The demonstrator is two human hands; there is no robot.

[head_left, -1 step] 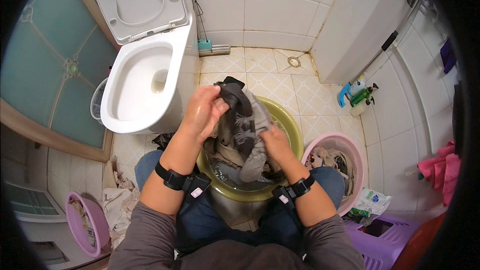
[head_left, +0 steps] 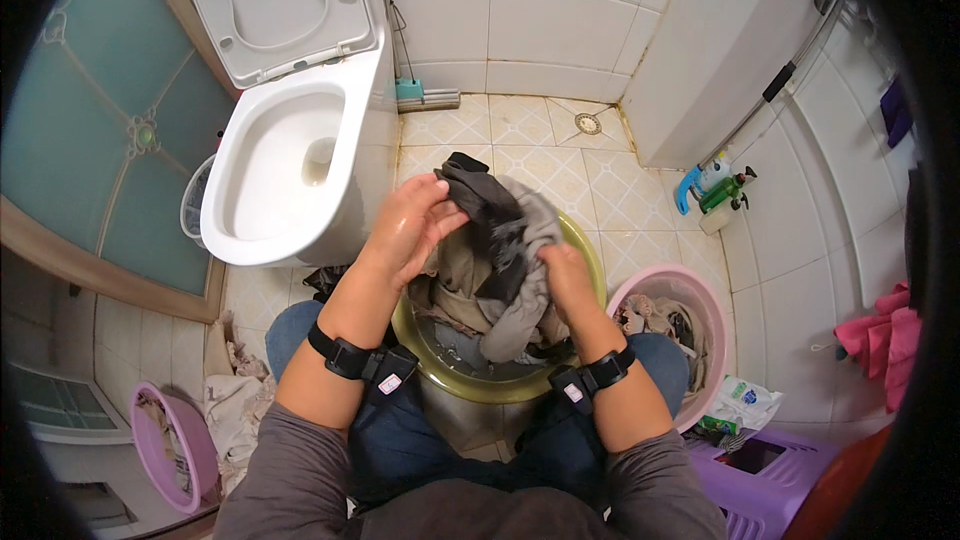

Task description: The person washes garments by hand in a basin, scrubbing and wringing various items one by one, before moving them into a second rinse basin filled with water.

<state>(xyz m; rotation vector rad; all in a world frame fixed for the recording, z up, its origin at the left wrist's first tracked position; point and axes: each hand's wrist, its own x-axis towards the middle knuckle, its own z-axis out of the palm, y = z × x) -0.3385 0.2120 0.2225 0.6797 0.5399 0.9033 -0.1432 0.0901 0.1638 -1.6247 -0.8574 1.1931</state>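
Observation:
A grey and black garment [head_left: 490,230], crumpled and wet-looking, is stretched between my two hands above an olive-green basin [head_left: 448,377]. My left hand [head_left: 412,225] pinches its dark upper end between thumb and fingers. On the garment's right side, my right hand [head_left: 568,275] is closed round a grey fold. The lower part of the cloth hangs into the basin, where other grey and beige clothes [head_left: 452,292] lie in water. The cloth hides some of my right fingertips and much of the basin's inside.
A white toilet [head_left: 345,165] with its lid up stands at the front left. Close on my right sits a pink basin of clothes [head_left: 718,325], with a purple plastic stool [head_left: 775,495] behind it. Spray bottles [head_left: 722,195] stand by the right wall. Light cloth [head_left: 235,405] lies at the left.
My right hand has moved slightly up and to the right, pulling the grey fold with it. The dark end by my left hand has shifted and spread a little.

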